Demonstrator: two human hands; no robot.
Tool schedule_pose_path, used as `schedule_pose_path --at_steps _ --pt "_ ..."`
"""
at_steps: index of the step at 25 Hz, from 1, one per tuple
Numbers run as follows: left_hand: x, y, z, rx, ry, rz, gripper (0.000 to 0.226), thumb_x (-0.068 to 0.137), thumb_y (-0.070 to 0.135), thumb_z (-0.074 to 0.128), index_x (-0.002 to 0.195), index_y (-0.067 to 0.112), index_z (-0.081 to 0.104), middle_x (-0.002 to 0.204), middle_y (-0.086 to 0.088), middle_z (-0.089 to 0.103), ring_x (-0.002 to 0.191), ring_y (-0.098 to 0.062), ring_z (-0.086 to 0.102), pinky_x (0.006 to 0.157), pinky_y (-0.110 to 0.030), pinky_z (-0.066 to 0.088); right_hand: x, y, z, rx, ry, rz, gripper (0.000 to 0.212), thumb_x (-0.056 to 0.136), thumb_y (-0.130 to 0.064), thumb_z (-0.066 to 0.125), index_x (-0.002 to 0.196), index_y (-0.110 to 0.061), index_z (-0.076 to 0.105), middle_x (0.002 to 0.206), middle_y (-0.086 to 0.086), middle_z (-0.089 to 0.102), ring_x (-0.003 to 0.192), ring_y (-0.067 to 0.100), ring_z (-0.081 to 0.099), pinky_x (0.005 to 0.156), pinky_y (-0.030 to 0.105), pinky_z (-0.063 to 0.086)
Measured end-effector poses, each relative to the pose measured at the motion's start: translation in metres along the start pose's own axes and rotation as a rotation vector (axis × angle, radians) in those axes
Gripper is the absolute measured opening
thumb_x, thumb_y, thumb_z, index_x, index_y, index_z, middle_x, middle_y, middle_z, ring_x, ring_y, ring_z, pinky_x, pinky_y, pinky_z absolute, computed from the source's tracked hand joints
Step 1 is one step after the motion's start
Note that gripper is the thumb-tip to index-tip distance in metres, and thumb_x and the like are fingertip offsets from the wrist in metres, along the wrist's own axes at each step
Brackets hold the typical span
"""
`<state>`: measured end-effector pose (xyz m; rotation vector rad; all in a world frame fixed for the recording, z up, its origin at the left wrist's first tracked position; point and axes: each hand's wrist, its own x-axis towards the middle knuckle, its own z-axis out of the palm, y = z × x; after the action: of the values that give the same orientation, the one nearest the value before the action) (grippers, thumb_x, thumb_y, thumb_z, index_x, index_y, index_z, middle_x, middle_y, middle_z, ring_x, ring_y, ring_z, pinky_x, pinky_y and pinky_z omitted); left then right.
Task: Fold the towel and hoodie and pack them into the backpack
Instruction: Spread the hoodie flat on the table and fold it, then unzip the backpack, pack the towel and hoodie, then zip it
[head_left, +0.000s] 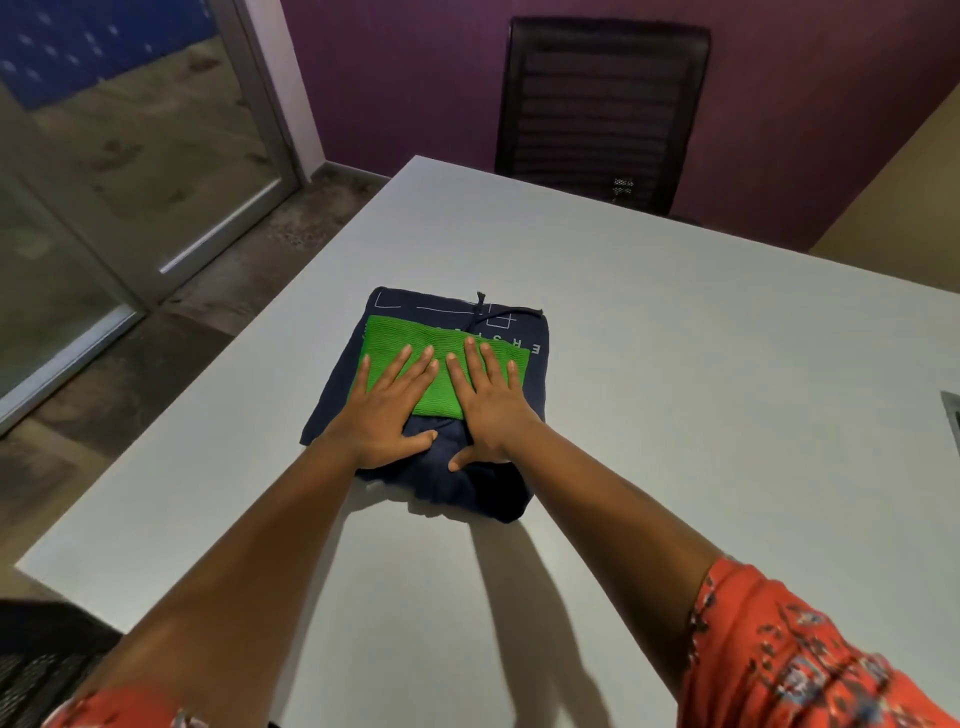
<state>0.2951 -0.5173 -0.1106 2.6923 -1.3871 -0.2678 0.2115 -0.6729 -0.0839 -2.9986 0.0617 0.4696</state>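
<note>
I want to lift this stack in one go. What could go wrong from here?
The green towel lies loose on the folded navy hoodie, smaller than it, so it may slide off in a lift. Both hands, left hand and right hand, press flat from above and grip nothing. The hoodie's near edge looks bunched and could unfold. No backpack is in view.

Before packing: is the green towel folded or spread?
Folded: the green towel is a compact rectangle atop the folded hoodie.

Folded green towel (441, 376) lay atop folded navy hoodie (457, 478) on white table (675, 364); left hand (387, 413) and right hand (485, 408) pressed flat — fingers straight, side by side.
</note>
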Motion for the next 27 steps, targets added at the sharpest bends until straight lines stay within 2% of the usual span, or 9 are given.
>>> schedule_pose_path --at_steps 4,6,9,12,16,19,21,24,27 --pt "-0.001 -0.015 -0.009 0.008 -0.088 -0.033 0.102 0.06 0.07 0.014 0.148 0.023 -0.011 0.144 0.015 -0.03 0.135 -0.006 -0.029 0.108 -0.047 -0.022 0.015 -0.017 0.0 0.005 -0.031 0.025 0.13 0.068 -0.054 0.074 0.146 -0.011 -0.021 0.152 0.015 -0.03 0.14 0.034 -0.026 0.114 0.054 -0.006" --pt "0.0 -0.011 -0.015 0.018 -0.141 -0.072 0.1 0.066 0.069 0.022 0.148 0.023 -0.01 0.148 0.012 -0.028 0.137 -0.008 -0.028 0.109 -0.049 -0.02 0.017 -0.018 -0.002 0.01 -0.056 0.028 0.131 0.068 -0.054 0.074 0.146 -0.011 -0.021 0.152 0.015 -0.031 0.14 0.034 -0.027 0.114 0.054 -0.006" --pt "0.0 0.005 -0.024 0.007 -0.197 -0.14 0.086 0.086 0.049 0.046 0.149 0.022 -0.007 0.155 0.007 -0.02 0.142 -0.014 -0.021 0.112 -0.054 -0.014 0.014 -0.016 -0.01 0.036 -0.124 0.01 0.13 0.069 -0.052 0.075 0.146 -0.011 -0.022 0.151 0.015 -0.032 0.14 0.034 -0.027 0.114 0.054 -0.005" --pt "-0.003 0.019 -0.033 -0.008 -0.216 -0.195 0.083 0.089 0.04 0.048 0.15 0.02 -0.004 0.156 0.006 -0.017 0.144 -0.015 -0.016 0.114 -0.054 -0.007 0.001 -0.015 -0.017 0.076 -0.181 -0.019 0.123 0.074 -0.049 0.072 0.146 -0.01 -0.019 0.152 0.015 -0.029 0.142 0.033 -0.023 0.115 0.052 -0.002" --pt "0.0 0.039 -0.045 0.034 -0.249 -0.273 0.077 0.093 0.036 0.042 0.149 0.019 -0.008 0.156 0.003 -0.016 0.145 -0.02 -0.011 0.114 -0.055 0.0 -0.025 -0.015 -0.019 0.137 -0.063 -0.031 0.104 0.083 -0.044 0.064 0.149 -0.004 -0.007 0.157 0.014 -0.012 0.146 0.028 -0.009 0.118 0.045 0.005" --pt "0.007 0.062 -0.057 0.077 -0.178 -0.276 0.075 0.095 0.032 0.041 0.149 0.019 -0.008 0.158 -0.001 -0.009 0.146 -0.026 0.001 0.114 -0.054 0.01 -0.048 -0.007 -0.027 0.139 0.033 -0.013 0.094 0.086 -0.04 0.061 0.15 -0.005 0.002 0.159 0.012 0.001 0.147 0.024 0.001 0.118 0.045 0.008" --pt "0.014 0.082 -0.061 0.117 -0.141 -0.218 0.074 0.094 0.029 0.042 0.149 0.017 -0.006 0.158 -0.003 -0.004 0.145 -0.025 0.006 0.114 -0.051 0.014 -0.068 0.006 -0.035 0.14 0.072 0.028 0.086 0.087 -0.037 0.06 0.15 -0.007 0.008 0.157 0.011 0.012 0.146 0.024 0.009 0.117 0.045 0.011" --pt "0.027 0.12 -0.062 0.144 -0.11 -0.108 0.074 0.094 0.027 0.043 0.149 0.018 -0.005 0.158 -0.005 -0.002 0.145 -0.023 0.007 0.115 -0.049 0.014 -0.1 0.034 -0.043 0.171 0.153 0.148 0.063 0.091 -0.032 0.056 0.144 -0.011 0.031 0.144 0.011 0.04 0.138 0.026 0.029 0.111 0.044 0.023" --pt "0.045 0.17 -0.065 0.108 -0.079 -0.001 0.074 0.095 0.025 0.04 0.149 0.02 -0.009 0.158 -0.005 -0.005 0.146 -0.023 0.003 0.115 -0.048 0.012 -0.143 0.069 -0.048 0.174 0.2 0.321 0.055 0.094 -0.034 0.05 0.143 -0.015 0.035 0.146 0.007 0.041 0.141 0.024 0.026 0.114 0.042 0.022"
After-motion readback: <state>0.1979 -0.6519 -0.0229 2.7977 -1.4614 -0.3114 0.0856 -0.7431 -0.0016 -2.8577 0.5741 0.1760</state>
